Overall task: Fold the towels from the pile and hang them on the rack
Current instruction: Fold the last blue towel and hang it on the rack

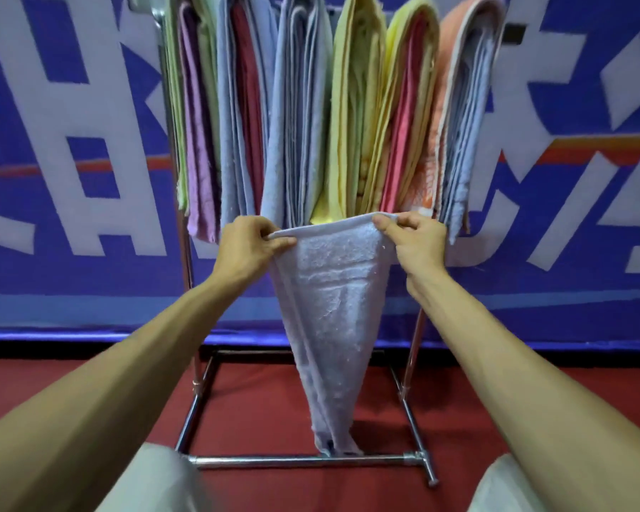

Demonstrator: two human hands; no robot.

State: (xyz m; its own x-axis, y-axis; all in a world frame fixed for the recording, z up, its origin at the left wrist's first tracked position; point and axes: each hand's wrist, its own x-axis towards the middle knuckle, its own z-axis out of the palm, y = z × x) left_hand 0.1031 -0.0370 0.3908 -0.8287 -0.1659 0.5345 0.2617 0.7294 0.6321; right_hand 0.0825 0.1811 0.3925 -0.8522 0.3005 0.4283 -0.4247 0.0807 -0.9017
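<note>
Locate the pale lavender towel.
Centre of the head view: pale lavender towel hangs pinched between left hand and right hand, before the rack, tip near its base bar.

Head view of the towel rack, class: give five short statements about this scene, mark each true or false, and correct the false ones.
1. The left hand and right hand each pinch the top edge of the lavender towel. True.
2. The lavender towel is draped over the rack. False: it hangs from the hands in front of the rack.
3. Several hanging towels are on the rack. True.
4. The floor is blue. False: it is red; the banner behind is blue.
5. The peach towel hangs at the rack's left end. False: it hangs at the right end.
</note>
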